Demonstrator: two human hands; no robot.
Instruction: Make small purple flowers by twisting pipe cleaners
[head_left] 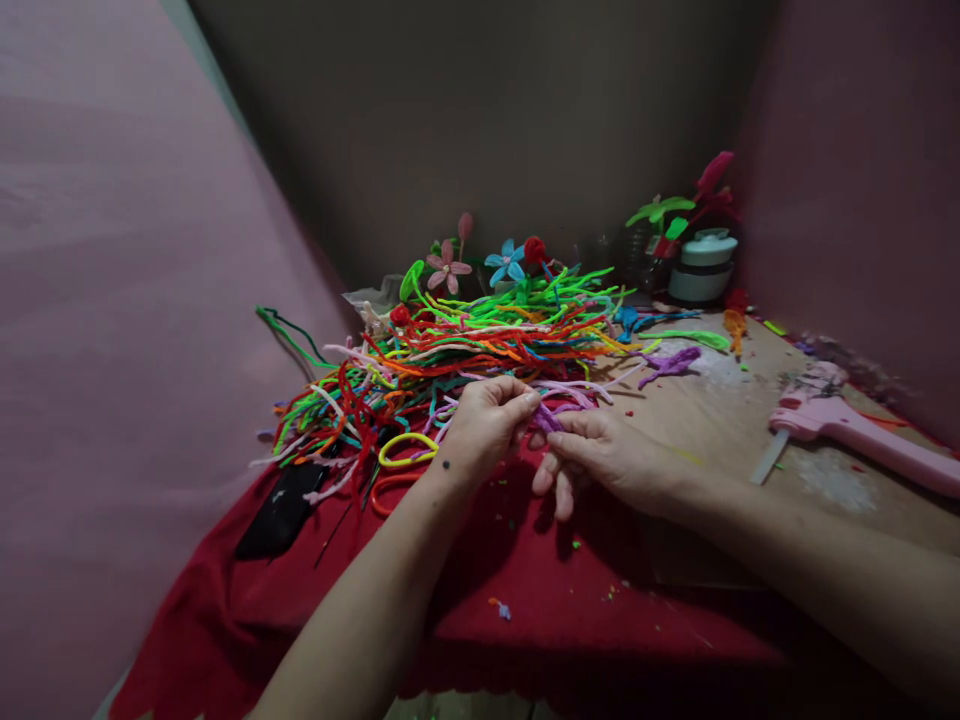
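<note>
1. Purple fuzzy piece [548,416] is pinched between thumb and fingers by both left hand [486,418] and right hand [606,452].
2. It is held above red cloth [555,612], near the multicoloured pile [480,345].

Low light in this nook!
Pink wall [135,300] left, murky grey wall [487,120] behind, mauve wall [855,200] right (dimmer, that one), red tablecloth [562,620] up front.

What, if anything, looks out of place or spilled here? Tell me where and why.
Small coloured scraps litter the red cloth, like loose trimmings. Whitish patches mar the brown board near the pink tool, perhaps spilled residue.
</note>
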